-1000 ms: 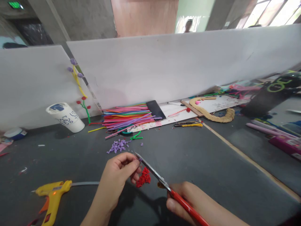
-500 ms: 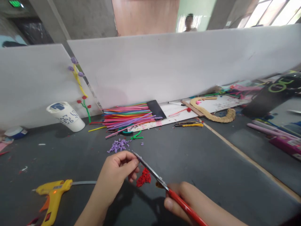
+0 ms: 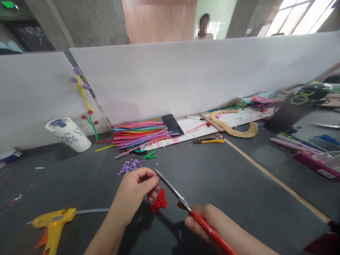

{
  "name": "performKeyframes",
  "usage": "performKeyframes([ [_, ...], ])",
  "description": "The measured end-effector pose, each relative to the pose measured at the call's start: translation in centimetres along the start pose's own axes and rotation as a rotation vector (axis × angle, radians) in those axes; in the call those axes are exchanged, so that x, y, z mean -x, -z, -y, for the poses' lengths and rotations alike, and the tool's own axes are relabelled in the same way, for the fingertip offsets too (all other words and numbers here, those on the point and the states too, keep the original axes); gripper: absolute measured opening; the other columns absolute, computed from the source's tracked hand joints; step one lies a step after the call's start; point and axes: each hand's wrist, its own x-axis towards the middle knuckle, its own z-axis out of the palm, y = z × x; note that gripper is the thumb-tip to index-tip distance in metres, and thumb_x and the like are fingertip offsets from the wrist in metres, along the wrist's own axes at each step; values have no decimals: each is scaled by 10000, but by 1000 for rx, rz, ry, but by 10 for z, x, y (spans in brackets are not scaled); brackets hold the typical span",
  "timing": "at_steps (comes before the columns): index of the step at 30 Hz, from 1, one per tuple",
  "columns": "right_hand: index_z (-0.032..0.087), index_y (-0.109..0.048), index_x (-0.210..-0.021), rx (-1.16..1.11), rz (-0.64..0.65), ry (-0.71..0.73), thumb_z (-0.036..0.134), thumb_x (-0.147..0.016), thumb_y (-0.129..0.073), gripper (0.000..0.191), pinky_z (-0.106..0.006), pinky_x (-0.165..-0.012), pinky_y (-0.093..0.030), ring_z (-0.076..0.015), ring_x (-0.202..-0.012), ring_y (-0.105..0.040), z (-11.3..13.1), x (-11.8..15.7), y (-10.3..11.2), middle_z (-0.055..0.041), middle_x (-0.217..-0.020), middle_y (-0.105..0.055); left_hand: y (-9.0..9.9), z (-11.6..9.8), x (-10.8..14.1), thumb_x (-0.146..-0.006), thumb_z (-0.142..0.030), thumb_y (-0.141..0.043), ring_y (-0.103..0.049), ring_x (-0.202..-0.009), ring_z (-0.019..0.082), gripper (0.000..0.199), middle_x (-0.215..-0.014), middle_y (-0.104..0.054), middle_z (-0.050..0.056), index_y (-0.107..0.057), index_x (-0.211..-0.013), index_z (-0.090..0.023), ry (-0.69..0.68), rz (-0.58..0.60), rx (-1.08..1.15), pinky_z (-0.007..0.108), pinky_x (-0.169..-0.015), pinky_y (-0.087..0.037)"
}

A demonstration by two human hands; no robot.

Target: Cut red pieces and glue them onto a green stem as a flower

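My left hand is closed in a pinch at the tip of the scissors. What it pinches is too small and too hidden to name, though a hint of purple shows at the fingertips. Red-handled scissors are in my right hand, its fingers wrapped round the handles. Their blades look nearly closed and point up and left, to my left fingertips. A pile of small purple cut pieces lies just beyond my left hand. Small red pieces are heaped below it, between both hands.
A yellow glue gun lies at the lower left. Behind stand a white cup and a pipe-cleaner flower stem. Coloured pipe cleaners, a utility knife, a curved tan form and a dark bottle line the back.
The view has shifted slightly, so the table's things appear a little farther left. My hands keep nearly the same pose, with the scissor tip still at my left fingertips.
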Motion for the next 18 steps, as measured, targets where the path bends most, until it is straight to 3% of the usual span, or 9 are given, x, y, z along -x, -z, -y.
performKeyframes([
  [9,197,-345,-593,-178,-95,-113,402,-866,-525,385,-210,-439,-190,-70,-497,-232,-7,-4,1,77,-541,-298,-12,-1,-14,-669,-230,-697,-519,-414,86,125,-496,-623,-13,-631,-597,-152,1,58,82,189,-419,-398],
  [12,204,-330,-575,-235,-90,-143,422,-896,-461,410,-188,-394,-192,-53,-419,-265,-6,-6,0,80,-486,-312,-9,5,-13,-689,-240,-708,-523,-422,80,144,-507,-628,-7,-635,-609,-145,31,79,124,181,-423,-397],
  [18,218,-405,-653,-296,-95,-182,620,-908,-213,513,-169,-335,-278,-73,-313,-327,-4,-13,6,91,-407,-311,4,14,-8,-717,-267,-710,-561,-493,84,143,-618,-669,23,-684,-690,-129,65,60,194,191,-492,-448],
])
